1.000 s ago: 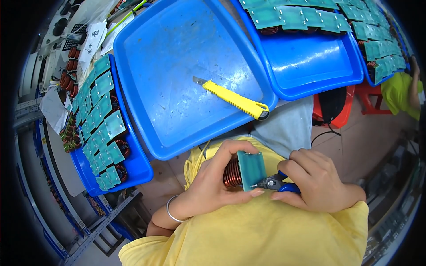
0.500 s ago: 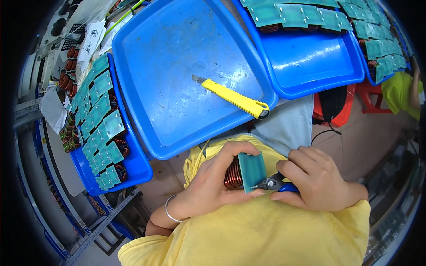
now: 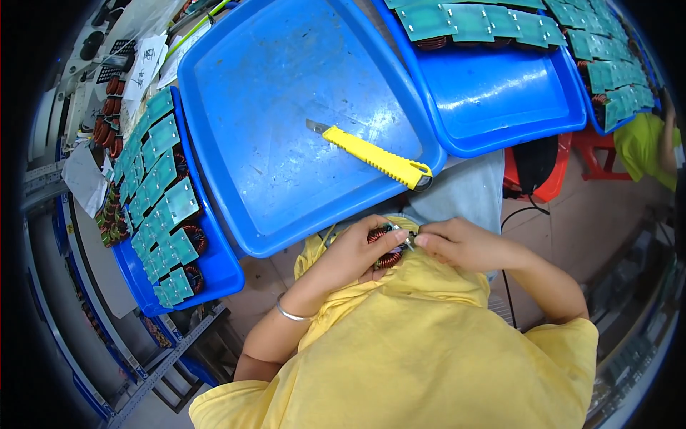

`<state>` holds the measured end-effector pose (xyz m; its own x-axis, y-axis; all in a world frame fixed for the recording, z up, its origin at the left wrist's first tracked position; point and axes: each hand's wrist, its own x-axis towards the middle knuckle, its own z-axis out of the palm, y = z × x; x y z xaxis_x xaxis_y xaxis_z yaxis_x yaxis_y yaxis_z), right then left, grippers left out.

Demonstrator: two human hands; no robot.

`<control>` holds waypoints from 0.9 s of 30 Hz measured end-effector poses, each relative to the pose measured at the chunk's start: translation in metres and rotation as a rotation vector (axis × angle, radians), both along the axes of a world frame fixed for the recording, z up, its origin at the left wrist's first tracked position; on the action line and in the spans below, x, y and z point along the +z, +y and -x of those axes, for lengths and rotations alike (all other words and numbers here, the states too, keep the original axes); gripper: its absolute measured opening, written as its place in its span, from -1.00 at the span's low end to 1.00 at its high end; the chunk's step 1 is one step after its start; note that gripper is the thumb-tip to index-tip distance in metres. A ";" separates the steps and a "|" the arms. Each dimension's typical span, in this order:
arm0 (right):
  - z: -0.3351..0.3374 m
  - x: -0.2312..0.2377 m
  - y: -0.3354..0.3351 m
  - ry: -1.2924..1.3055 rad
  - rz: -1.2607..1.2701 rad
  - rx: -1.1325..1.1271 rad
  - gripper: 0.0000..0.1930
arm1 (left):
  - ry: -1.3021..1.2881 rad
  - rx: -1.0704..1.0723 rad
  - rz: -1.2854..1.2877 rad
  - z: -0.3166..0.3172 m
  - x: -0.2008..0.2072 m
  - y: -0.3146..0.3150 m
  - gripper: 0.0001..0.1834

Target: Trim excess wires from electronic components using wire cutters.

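Observation:
My left hand [image 3: 351, 252] is closed round a copper-wound coil [image 3: 390, 259] joined to a green circuit board, held low in front of my yellow shirt. The board is turned nearly edge-on, so little of it shows. Just right of it, my right hand [image 3: 457, 245] is closed with its fingertips at the coil and board. Between the fingertips the dark tip of the pliers [image 3: 412, 239] shows; their blue handles are hidden in the hand. A yellow utility knife [image 3: 375, 156], blade out, lies in the large blue tray [image 3: 250, 239] beyond my hands.
Left of the large tray, a blue tray [image 3: 230, 277] holds several coil boards. Another blue tray [image 3: 471, 141] at the upper right has boards along its far side; a further one stands beyond it. A red stool [image 3: 600, 154] and a person in bright yellow [image 3: 638, 146] are at the far right.
Both hands have moved forward, closer to the large tray. The board has turned from showing its flat green face to nearly edge-on, and the pliers' blue handles are now out of sight.

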<state>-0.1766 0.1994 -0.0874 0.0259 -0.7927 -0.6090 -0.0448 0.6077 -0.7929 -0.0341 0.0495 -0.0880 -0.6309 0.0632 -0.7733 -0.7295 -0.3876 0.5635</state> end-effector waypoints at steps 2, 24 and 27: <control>0.005 -0.003 -0.003 -0.107 -0.058 -0.007 -0.62 | 0.009 -0.031 0.015 0.002 -0.001 -0.005 -0.70; -0.005 0.073 0.012 0.819 0.479 0.061 -0.62 | 0.452 0.108 0.059 -0.021 0.063 -0.001 -0.34; -0.007 0.076 0.011 0.856 0.493 0.055 -0.62 | 0.476 0.056 0.150 -0.023 0.063 0.000 -0.30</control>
